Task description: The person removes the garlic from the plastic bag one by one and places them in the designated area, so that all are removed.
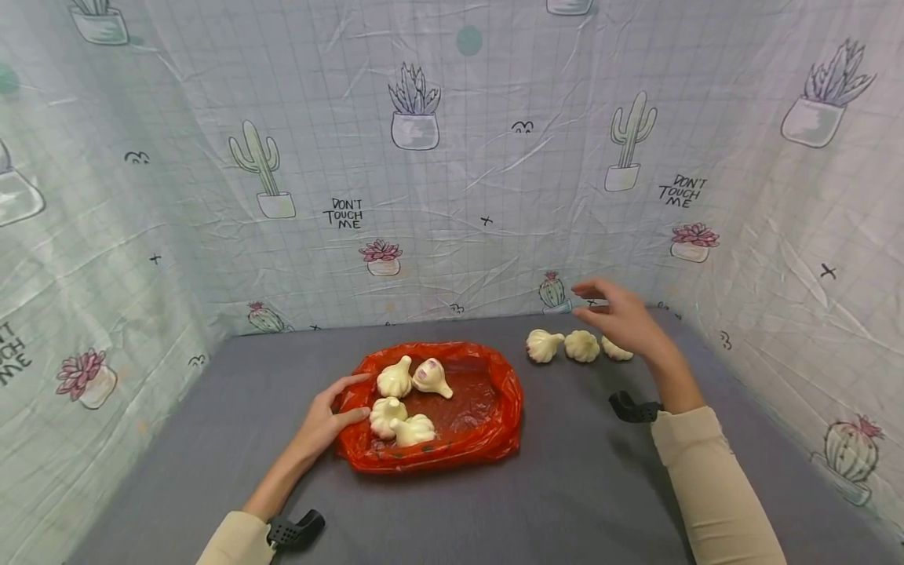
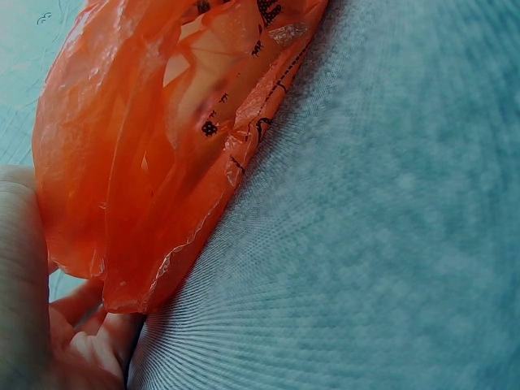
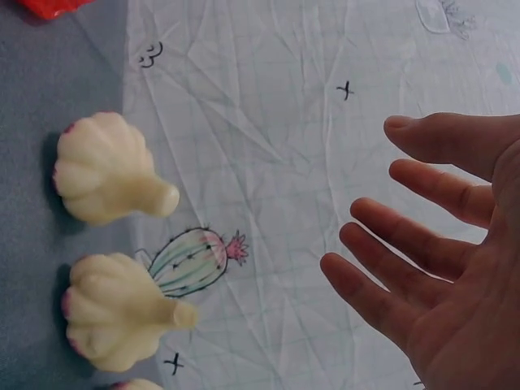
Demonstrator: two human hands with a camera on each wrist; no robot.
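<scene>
A red plastic bag lies spread open on the grey table, its rim rolled into an oval. Inside, toward its left side, are several garlic bulbs. My left hand holds the bag's left edge, thumb and fingers over the rim; the left wrist view shows the bag's side near the thumb. Raised above the table at the right, my right hand has spread fingers and holds nothing. Just below it sit three bulbs in a row: a left one, a middle one and a partly hidden right one.
Behind the table hangs a pale curtain printed with potted cacti, and it also runs along both sides. A black strap mount sits at each wrist, the right one standing out below the forearm.
</scene>
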